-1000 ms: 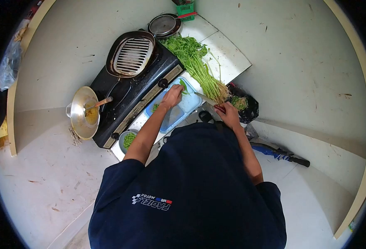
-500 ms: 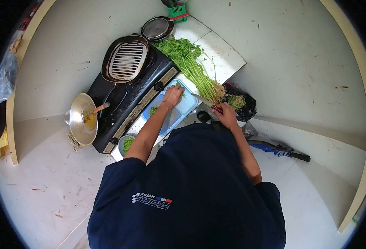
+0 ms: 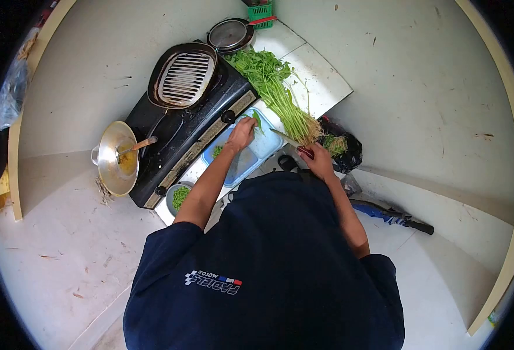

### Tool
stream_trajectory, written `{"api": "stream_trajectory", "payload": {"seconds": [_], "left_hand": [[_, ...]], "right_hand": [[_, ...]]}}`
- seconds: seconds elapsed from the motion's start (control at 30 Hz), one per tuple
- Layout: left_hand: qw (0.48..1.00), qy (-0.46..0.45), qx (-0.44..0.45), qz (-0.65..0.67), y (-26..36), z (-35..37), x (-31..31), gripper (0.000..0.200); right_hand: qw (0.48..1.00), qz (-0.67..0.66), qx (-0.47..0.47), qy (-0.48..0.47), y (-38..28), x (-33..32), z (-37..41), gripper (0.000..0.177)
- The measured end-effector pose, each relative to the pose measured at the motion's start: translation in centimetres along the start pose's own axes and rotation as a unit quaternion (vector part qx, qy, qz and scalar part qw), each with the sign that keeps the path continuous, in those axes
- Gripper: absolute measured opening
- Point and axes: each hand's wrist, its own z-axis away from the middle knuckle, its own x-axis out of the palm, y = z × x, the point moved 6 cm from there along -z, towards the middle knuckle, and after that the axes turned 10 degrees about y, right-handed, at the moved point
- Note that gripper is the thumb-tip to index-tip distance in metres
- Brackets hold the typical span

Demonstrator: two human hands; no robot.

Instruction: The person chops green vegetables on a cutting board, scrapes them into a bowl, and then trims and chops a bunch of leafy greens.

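My left hand is closed over the blue tray, gripping a green leafy piece that sticks out past its fingers. My right hand is wrapped round the dark red handle of a knife, whose blade points left over the tray's right edge. Chopped greens lie in the tray's left part, beside my left wrist. A bunch of leafy stalks with roots rests just behind the tray. Near my left forearm a grey bowl holds more chopped greens.
A black stove with a grill pan stands left of the tray. A metal pan with a wooden-handled utensil sits further left. A strainer and green basket are at the back. A black bag is at the right.
The whole view has shifted slightly. My left hand still holds greens, with the leafy piece now showing more above its fingers. The knife stays in my right hand.
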Motion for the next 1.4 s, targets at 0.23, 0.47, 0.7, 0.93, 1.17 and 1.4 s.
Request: {"api": "stream_trajectory", "payload": {"seconds": [0.23,0.47,0.7,0.93,1.17,1.4], "left_hand": [[0.998,-0.029,0.049,-0.016,0.6,-0.5,1.1,0.040],[0.991,0.060,-0.087,0.082,-1.5,0.0,1.1,0.030],[0.982,0.110,-0.117,0.100,-0.9,1.0,-0.7,0.025],[0.995,0.065,-0.046,0.057,0.4,0.8,-1.2,0.026],[0.998,0.008,0.002,0.062,1.1,-0.3,-0.7,0.030],[0.998,-0.059,-0.013,0.030,1.9,-0.7,-0.8,0.034]], "right_hand": [[1.000,-0.020,0.008,-0.010,0.1,0.2,-0.4,0.037],[0.999,-0.025,0.030,-0.032,-0.2,-0.2,-0.8,0.036],[0.999,-0.051,0.009,-0.018,-0.7,0.6,-1.7,0.035],[0.998,-0.068,-0.010,0.005,-1.2,0.7,-2.2,0.033],[0.998,-0.064,-0.013,0.018,-0.8,0.2,-1.7,0.034],[0.998,-0.061,0.006,0.034,0.1,-0.3,-0.7,0.033]]}}
